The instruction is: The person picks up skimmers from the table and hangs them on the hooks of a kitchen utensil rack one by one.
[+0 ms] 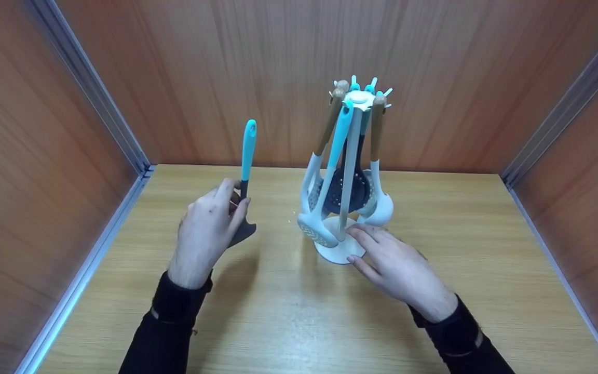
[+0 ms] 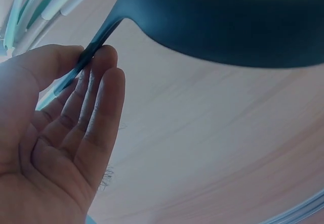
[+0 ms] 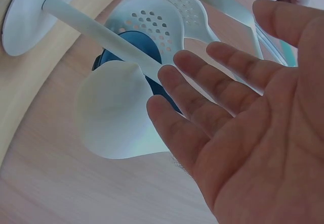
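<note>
In the head view, my left hand (image 1: 204, 231) pinches the dark neck of a slotted turner (image 1: 248, 148) with a turquoise handle, held handle-up to the left of the stand. Its dark head (image 2: 228, 27) with holes fills the upper part of the left wrist view. My right hand (image 1: 400, 267) is at the front right of the white utensil stand (image 1: 348, 182), fingertips by its round base (image 1: 336, 254). Those fingers look straight and spread in the right wrist view, holding nothing; whether they touch the base I cannot tell.
Several utensils hang around the stand: a white ladle (image 1: 379, 208), a white slotted utensil (image 1: 317, 228) with a turquoise handle, and a dark skimmer (image 1: 348, 192). Wooden panels (image 1: 257, 78) wall the table (image 1: 288, 332) at the back and both sides, with metal strips along the corners.
</note>
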Demonstrator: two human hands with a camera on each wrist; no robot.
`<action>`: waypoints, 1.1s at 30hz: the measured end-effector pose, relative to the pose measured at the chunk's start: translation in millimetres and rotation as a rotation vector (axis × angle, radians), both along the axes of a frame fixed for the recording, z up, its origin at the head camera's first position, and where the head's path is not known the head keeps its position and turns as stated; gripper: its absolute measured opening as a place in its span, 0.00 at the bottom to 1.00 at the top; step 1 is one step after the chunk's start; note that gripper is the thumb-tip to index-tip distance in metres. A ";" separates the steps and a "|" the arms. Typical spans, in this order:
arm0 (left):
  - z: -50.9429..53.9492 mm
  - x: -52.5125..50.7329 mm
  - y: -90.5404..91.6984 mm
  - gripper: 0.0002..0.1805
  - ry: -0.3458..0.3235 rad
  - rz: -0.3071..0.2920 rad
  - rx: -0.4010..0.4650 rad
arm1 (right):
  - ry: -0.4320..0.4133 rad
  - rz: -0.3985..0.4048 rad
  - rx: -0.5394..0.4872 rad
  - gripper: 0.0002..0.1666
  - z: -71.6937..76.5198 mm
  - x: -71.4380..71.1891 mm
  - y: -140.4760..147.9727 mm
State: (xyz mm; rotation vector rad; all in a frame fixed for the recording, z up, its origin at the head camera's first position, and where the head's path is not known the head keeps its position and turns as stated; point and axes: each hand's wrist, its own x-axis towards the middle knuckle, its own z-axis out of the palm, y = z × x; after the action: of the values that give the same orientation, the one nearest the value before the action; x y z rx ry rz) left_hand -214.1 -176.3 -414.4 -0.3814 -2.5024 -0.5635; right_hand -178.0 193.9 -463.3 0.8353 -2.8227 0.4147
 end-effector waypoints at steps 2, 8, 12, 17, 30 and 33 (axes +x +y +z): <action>0.6 2.5 2.5 0.15 0.000 -0.008 -0.010 | -0.005 0.000 -0.002 0.36 -0.1 0.0 0.1; 1.1 9.7 10.5 0.14 0.018 -0.048 -0.012 | -0.002 0.007 -0.006 0.36 -0.2 0.4 0.7; 2.4 15.6 17.1 0.14 0.018 -0.066 -0.029 | 0.023 0.013 -0.016 0.34 -1.3 0.5 0.4; 3.9 21.3 25.8 0.14 0.025 -0.099 -0.052 | 0.062 0.007 -0.029 0.34 -2.1 1.2 0.6; 4.9 25.4 37.9 0.11 0.044 -0.182 -0.043 | 0.067 -0.044 -0.052 0.38 2.1 1.2 0.4; 5.2 26.6 40.4 0.11 0.044 -0.198 -0.039 | 0.063 -0.047 -0.058 0.39 2.4 1.4 0.7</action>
State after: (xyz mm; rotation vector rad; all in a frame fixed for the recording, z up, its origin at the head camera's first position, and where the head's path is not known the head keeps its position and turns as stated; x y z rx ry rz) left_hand -187.6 -135.8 -409.2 -0.6542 -2.4522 -0.5773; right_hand -176.7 194.5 -460.8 0.7550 -2.7526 0.4524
